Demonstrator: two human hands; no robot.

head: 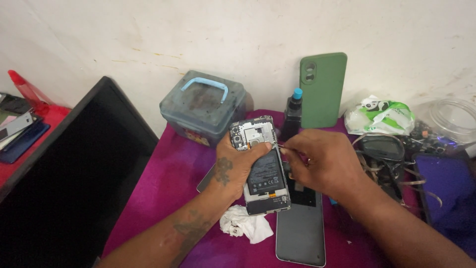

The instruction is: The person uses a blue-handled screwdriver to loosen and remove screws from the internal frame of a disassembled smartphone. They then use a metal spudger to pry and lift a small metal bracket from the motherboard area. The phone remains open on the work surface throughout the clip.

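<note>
My left hand grips an opened phone with its back off, so the black battery and circuit board show. The phone is held upright over the magenta cloth. My right hand pinches a thin tool whose tip touches the phone's right edge near the top. A grey back cover or screen panel lies flat on the cloth under my right wrist. A crumpled white tissue lies below my left hand.
A grey lidded box with a blue handle stands behind the phone. A green phone case leans on the wall beside a dark bottle with a blue cap. A black monitor stands left. Plastic bag, cables and parts crowd the right.
</note>
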